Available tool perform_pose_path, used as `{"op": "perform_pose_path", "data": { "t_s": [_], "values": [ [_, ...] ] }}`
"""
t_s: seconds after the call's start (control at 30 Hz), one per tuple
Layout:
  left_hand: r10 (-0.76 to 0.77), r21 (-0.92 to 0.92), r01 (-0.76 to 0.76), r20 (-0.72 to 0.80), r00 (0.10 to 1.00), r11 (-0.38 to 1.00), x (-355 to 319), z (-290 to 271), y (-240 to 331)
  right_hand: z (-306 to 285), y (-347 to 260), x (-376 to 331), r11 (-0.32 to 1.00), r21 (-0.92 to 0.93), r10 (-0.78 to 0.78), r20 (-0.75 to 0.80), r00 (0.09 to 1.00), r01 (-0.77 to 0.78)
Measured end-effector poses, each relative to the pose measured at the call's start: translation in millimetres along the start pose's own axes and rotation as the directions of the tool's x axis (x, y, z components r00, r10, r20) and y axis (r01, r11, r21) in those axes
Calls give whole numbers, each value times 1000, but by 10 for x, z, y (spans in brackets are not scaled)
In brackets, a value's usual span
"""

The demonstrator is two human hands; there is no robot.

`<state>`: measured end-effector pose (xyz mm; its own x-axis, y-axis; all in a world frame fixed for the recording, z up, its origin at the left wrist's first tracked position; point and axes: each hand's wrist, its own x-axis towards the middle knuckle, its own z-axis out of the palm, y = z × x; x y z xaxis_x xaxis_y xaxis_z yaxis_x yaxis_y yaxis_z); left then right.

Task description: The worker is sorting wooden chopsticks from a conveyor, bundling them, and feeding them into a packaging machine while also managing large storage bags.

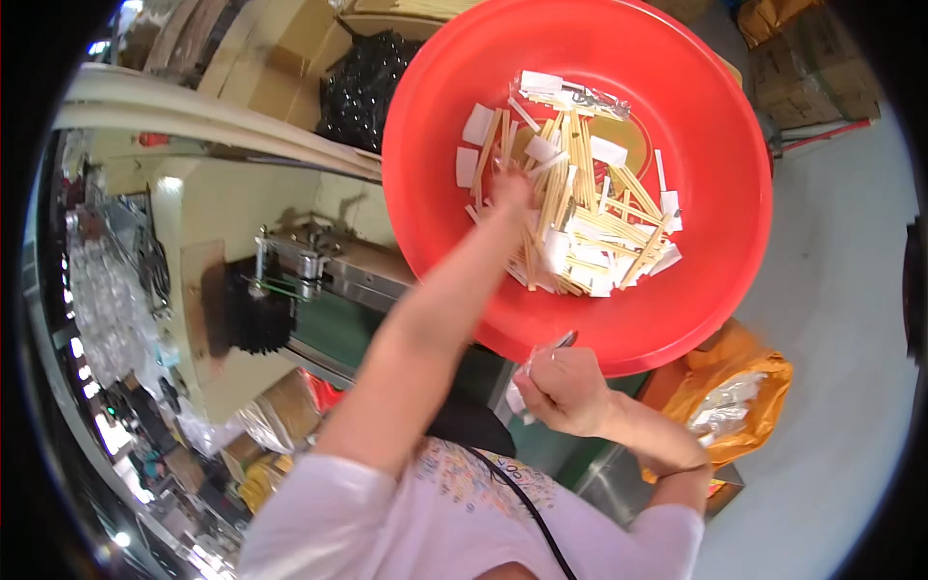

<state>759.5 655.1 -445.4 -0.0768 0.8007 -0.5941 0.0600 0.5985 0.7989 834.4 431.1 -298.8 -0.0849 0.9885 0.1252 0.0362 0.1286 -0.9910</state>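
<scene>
A big red plastic basin (pixel 435 106) holds a heap of pale wooden sticks (pixel 580 193) mixed with small white paper packets (pixel 478 124) and some clear wrappers. My left arm stretches up into the basin, and my left hand (pixel 509 191) is down among the sticks at the left side of the heap. It is blurred, so its grip is unclear. My right hand (pixel 565 391) is just below the basin's near rim, closed on a small clear plastic pouch (pixel 527 382), with a thin dark-tipped piece sticking up from the fist.
An orange bag (pixel 720 387) with clear wrapping inside sits right of my right hand. A metal machine with a green belt (pixel 309 275) stands left of the basin. A black bag (pixel 362 82) and cardboard boxes (pixel 812 68) lie beyond it, on a grey floor (pixel 841 290).
</scene>
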Motion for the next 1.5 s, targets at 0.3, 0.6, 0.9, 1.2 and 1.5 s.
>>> {"op": "perform_pose_path", "data": {
  "t_s": [0.3, 0.6, 0.9, 1.2, 1.5],
  "values": [
    [-17, 18, 10, 521, 853, 1000, -726, -76, 732, -724, 1133, 534, 537, -147, 831, -78, 551, -830],
    [283, 158, -384, 442, 851, 910, -695, -86, 704, -306, 557, 790, 392, -783, 542, -228, 809, -483],
    [-20, -172, 155, 605, 796, 973, -856, 51, 1168, -426, 21, 733, 614, -607, 446, -261, 856, -505],
    [-113, -404, 230, 292, 950, 885, 252, -592, 892, -6, -366, 624, 801, -598, 230, 245, 942, -39],
    [306, -43, -343, 563, 767, 938, -719, -240, 1174, -1641, 1250, 2273, 109, -817, 513, -441, 736, -566]
  ]
}}
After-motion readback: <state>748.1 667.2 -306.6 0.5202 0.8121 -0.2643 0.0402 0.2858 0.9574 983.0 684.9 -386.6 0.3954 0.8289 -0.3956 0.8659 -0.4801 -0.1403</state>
